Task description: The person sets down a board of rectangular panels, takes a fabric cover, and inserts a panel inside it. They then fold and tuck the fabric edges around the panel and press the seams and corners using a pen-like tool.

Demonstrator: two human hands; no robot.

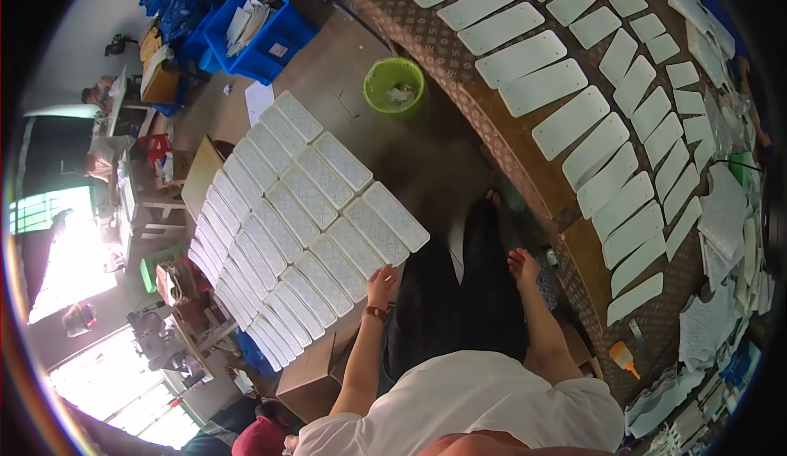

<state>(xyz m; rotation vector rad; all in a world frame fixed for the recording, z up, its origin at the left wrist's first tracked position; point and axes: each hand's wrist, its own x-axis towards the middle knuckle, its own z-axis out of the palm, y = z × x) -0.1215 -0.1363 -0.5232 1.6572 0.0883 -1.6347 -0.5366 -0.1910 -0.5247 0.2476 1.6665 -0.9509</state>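
Observation:
My left hand, with a brown watch on its wrist, is beside the near edge of a sheet of pale quilted rectangular pads laid in rows. Its fingers are loosely apart, and nothing shows in them. I cannot tell whether the fingertips touch the pads. My right hand hangs at my other side, fingers loosely bent and apart, holding nothing visible. It is nearest the table with the brown patterned cover, where many white rounded plates lie in rows.
An orange-handled scraper lies at the table's near end, with quilted pieces stacked along the far side. On the floor are a green bucket and blue crates. A cardboard box stands left of me. Sewing machines are farther left.

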